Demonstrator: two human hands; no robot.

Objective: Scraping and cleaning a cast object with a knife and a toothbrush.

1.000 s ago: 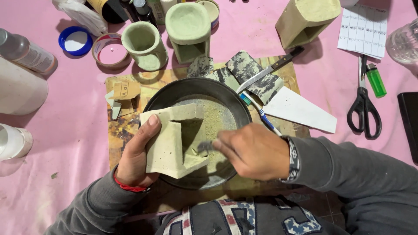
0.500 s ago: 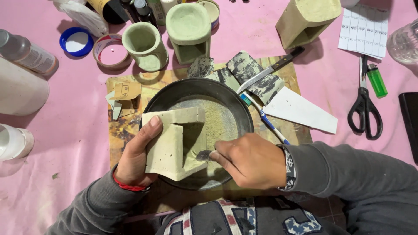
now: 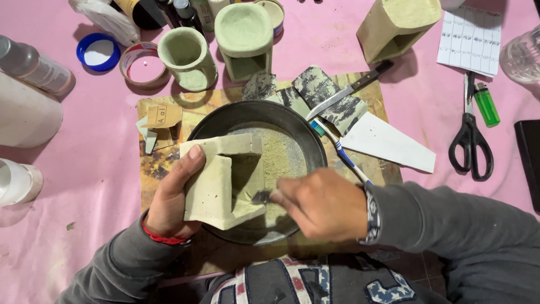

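Both hands' fingers gripping: left hand [image 3: 171, 205] on stone block [image 3: 216, 183], right hand [image 3: 326, 205] pinching scraper [image 3: 261, 196] over pan rim [image 3: 315, 143].

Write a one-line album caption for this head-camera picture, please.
Left hand steadies a pale green hollow clay block over a dark round pan while right hand works a small dark scrap inside it.

White printed sheet [image 3: 470, 39] with a grid, top right on the pink counter [image 3: 95, 169]. Labelled clear bottle [image 3: 31, 65] lying far left. Tan paper tag [image 3: 163, 115] with dark letters, left of the pan. Dark flat device [image 3: 529, 163] at right edge, possibly a screen.
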